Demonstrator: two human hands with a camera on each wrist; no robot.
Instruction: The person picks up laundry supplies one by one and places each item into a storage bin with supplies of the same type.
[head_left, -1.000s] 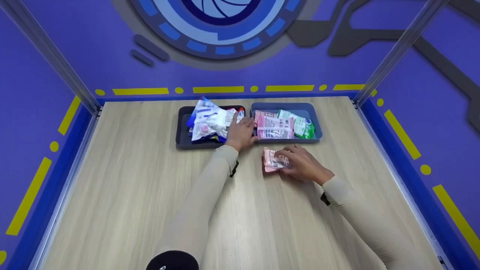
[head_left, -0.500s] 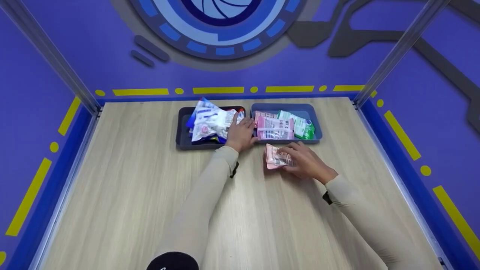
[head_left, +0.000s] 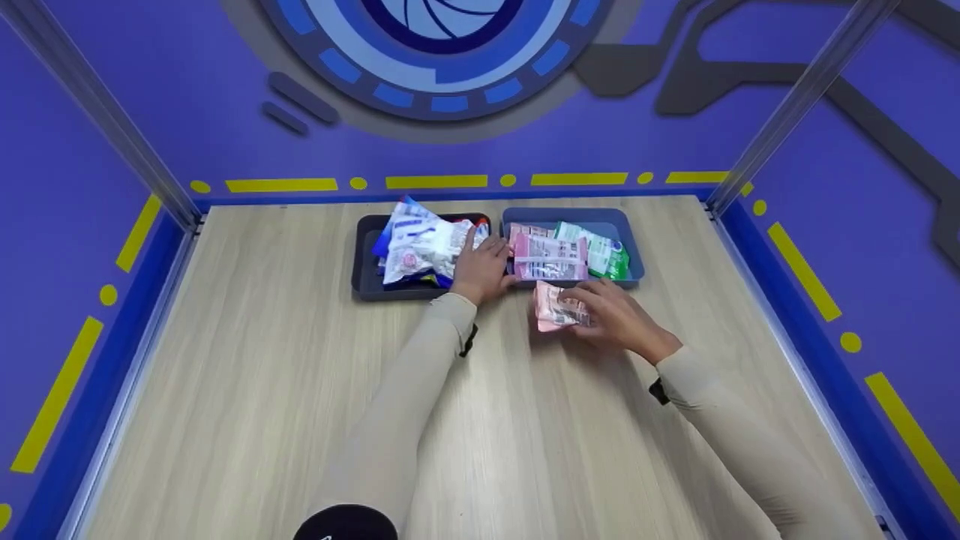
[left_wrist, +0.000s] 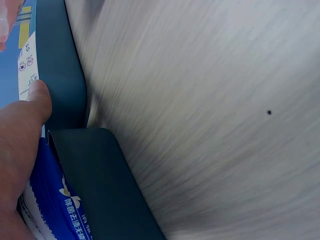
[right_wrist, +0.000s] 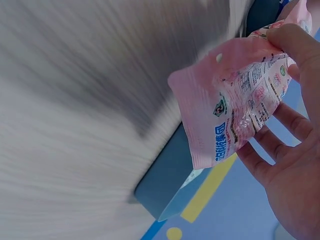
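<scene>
My right hand [head_left: 619,319] pinches a small pink packet [head_left: 553,307] between thumb and fingers. In the right wrist view the packet [right_wrist: 227,102] is off the tabletop, its printed side showing. Just beyond it stands a blue-grey tray [head_left: 636,259] with pink packets [head_left: 551,259] and a green-and-white packet [head_left: 596,247] inside. Over the meeting edges of the two trays, my left hand [head_left: 480,268] lies with fingers extended. Its thumb touches the blue-grey tray in the left wrist view. White-and-blue packets [head_left: 420,244] fill the black tray [head_left: 364,285] beside it; some are partly covered.
The trays stand side by side near the back of a wood-grain tabletop [head_left: 300,375]. Purple-blue panels [head_left: 255,154] with yellow marks rise at the back and both sides. Metal posts [head_left: 806,97] stand in the back corners.
My right hand has moved the pink packet forward and slightly right, closer to the front of the blue-grey tray. My left hand has stayed in place.
</scene>
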